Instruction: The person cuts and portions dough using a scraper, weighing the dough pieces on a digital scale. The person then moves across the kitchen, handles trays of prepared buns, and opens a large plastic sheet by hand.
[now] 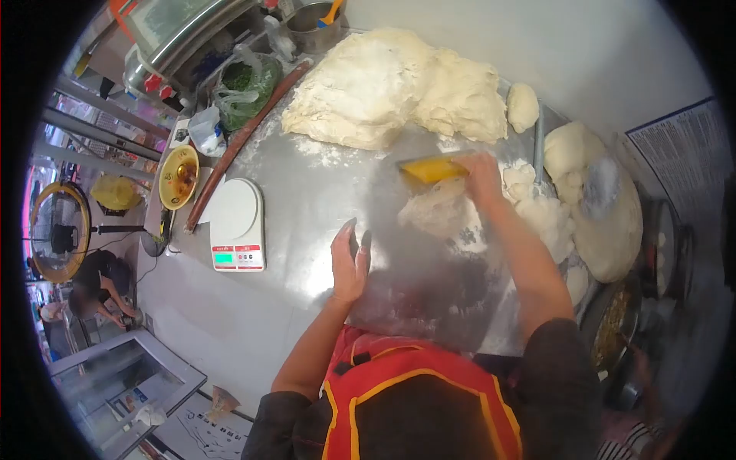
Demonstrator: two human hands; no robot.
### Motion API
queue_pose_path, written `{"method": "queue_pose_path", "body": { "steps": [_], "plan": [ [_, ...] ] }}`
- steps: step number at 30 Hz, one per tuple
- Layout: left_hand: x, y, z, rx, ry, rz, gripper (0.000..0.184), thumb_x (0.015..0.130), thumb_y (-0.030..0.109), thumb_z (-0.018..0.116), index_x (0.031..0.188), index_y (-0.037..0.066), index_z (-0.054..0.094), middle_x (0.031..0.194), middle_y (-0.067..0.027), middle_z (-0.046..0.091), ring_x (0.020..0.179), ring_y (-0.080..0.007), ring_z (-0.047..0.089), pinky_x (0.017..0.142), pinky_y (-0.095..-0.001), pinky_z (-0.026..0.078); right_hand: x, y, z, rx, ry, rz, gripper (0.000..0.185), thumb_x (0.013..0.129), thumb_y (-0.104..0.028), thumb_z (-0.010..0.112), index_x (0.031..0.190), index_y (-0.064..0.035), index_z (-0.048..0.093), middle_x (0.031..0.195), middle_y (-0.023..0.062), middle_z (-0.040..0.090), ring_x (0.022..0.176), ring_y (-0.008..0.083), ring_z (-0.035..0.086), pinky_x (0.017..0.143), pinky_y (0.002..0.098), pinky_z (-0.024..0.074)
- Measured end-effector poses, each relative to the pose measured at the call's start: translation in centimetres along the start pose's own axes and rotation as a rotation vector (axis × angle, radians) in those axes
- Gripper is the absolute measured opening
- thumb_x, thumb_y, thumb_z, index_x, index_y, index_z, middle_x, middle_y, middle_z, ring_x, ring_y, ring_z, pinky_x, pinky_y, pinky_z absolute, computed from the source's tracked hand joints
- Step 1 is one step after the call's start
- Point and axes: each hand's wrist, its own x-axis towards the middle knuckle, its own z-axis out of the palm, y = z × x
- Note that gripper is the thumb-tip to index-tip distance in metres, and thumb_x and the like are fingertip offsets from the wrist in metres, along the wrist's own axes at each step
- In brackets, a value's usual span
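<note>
My right hand (481,178) is closed on a yellow dough scraper (433,169), slightly blurred, at the middle of the metal worktop (307,176). Just below the scraper lies a patch of pale flour or soft dough (435,210), also smeared. My left hand (350,261) is held over the worktop near its front edge, fingers apart and nothing in them. Behind the scraper sits a large mound of dough (360,88), joined on its right by a second lump (464,92). A white kitchen scale (236,222) with a lit green display stands left of my left hand.
A long wooden rolling pin (238,153) lies along the left side, beside a yellow bowl of sauce (179,177) and a bag of greens (247,88). On the right are loose flour (543,218) and a big dough piece (613,222). A person (103,284) is at far left.
</note>
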Motion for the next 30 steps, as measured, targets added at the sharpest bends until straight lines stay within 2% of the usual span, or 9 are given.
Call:
{"method": "queue_pose_path", "body": {
  "steps": [3, 4, 7, 10, 12, 16, 21, 25, 30],
  "plan": [
    [0.4, 0.9, 0.4, 0.062, -0.059, 0.005, 0.048, 0.089, 0.017, 0.046, 0.133, -0.001, 0.037, 0.132, -0.0208, 0.042, 0.121, -0.0362, 0.040, 0.104, -0.0419, 0.029, -4.0, -0.2, -0.7, -0.007, 0.035, -0.152, 0.032, 0.069, 0.000, 0.060, 0.095, -0.0152, 0.071, 0.088, 0.0064, 0.064, 0.087, 0.0267, 0.054, 0.081, 0.0374, 0.0414],
    [0.5, 1.2, 0.5, 0.071, -0.071, 0.018, 0.048, 0.089, 0.016, 0.046, 0.132, -0.002, 0.037, 0.132, -0.0207, 0.042, 0.121, -0.0362, 0.040, 0.104, -0.0419, 0.030, -4.8, -1.1, -1.9, 0.003, 0.046, -0.141, 0.030, 0.069, -0.002, 0.060, 0.094, -0.0159, 0.071, 0.085, 0.0067, 0.063, 0.086, 0.0272, 0.054, 0.080, 0.0386, 0.0419],
    [0.9, 1.5, 0.5, 0.087, -0.074, 0.022, 0.047, 0.088, 0.015, 0.045, 0.132, -0.003, 0.038, 0.130, -0.0209, 0.043, 0.120, -0.0361, 0.040, 0.103, -0.0421, 0.030, -6.2, -3.2, -5.0, 0.033, 0.189, -0.102, 0.037, 0.067, 0.001, 0.058, 0.101, -0.0113, 0.066, 0.090, 0.0088, 0.065, 0.088, 0.0279, 0.056, 0.081, 0.0391, 0.0441],
    [1.0, 1.8, 0.5, 0.062, -0.018, -0.046, 0.046, 0.089, 0.015, 0.044, 0.131, -0.003, 0.038, 0.129, -0.0213, 0.044, 0.119, -0.0356, 0.041, 0.103, -0.0420, 0.030, -8.0, -8.5, -7.1, 0.262, 0.086, 0.055, 0.027, 0.074, -0.006, 0.058, 0.101, -0.0070, 0.061, 0.088, 0.0141, 0.064, 0.080, 0.0328, 0.059, 0.076, 0.0438, 0.0460],
    [0.7, 1.7, 0.3, 0.074, 0.035, -0.089, 0.045, 0.092, 0.021, 0.042, 0.130, -0.003, 0.038, 0.127, -0.0215, 0.045, 0.118, -0.0350, 0.042, 0.102, -0.0420, 0.030, -8.9, -10.5, -3.6, 0.440, -0.063, 0.252, 0.027, 0.080, -0.016, 0.057, 0.104, -0.0037, 0.055, 0.087, 0.0202, 0.062, 0.078, 0.0391, 0.059, 0.074, 0.0488, 0.0460],
    [0.5, 2.5, -0.7, 0.093, 0.004, -0.061, 0.048, 0.094, 0.029, 0.039, 0.128, -0.005, 0.041, 0.126, -0.0226, 0.045, 0.118, -0.0352, 0.042, 0.102, -0.0426, 0.031, -8.9, -12.9, 2.3, 0.543, -0.097, 0.363, 0.037, 0.082, -0.023, 0.057, 0.111, -0.0006, 0.049, 0.088, 0.0258, 0.061, 0.086, 0.0442, 0.059, 0.077, 0.0510, 0.0448],
    [-0.1, 2.3, -0.6, 0.081, -0.013, -0.064, 0.047, 0.094, 0.027, 0.040, 0.128, -0.006, 0.040, 0.127, -0.0229, 0.044, 0.119, -0.0350, 0.042, 0.101, -0.0421, 0.032, -8.2, -11.2, 2.5, 0.453, -0.081, 0.524, 0.037, 0.081, -0.021, 0.058, 0.108, 0.0031, 0.048, 0.087, 0.0292, 0.060, 0.087, 0.0457, 0.058, 0.079, 0.0510, 0.0451],
    [-0.2, 2.7, 0.0, 0.076, -0.037, -0.102, 0.045, 0.094, 0.023, 0.041, 0.128, -0.007, 0.039, 0.127, -0.0232, 0.043, 0.118, -0.0346, 0.043, 0.100, -0.0409, 0.034, -8.4, -7.1, 0.9, 0.380, 0.039, 0.575, 0.035, 0.081, -0.021, 0.058, 0.104, 0.0041, 0.049, 0.086, 0.0292, 0.061, 0.086, 0.0458, 0.059, 0.079, 0.0501, 0.0455],
    [0.1, 3.7, 0.9, 0.037, -0.069, -0.104, 0.043, 0.093, 0.019, 0.042, 0.128, -0.006, 0.039, 0.127, -0.0232, 0.043, 0.116, -0.0337, 0.045, 0.098, -0.0387, 0.036, -8.9, -3.8, -0.6, 0.348, 0.044, 0.700, 0.035, 0.080, -0.020, 0.058, 0.103, 0.0055, 0.050, 0.087, 0.0289, 0.061, 0.086, 0.0458, 0.059, 0.080, 0.0491, 0.0459]
  ]
}}
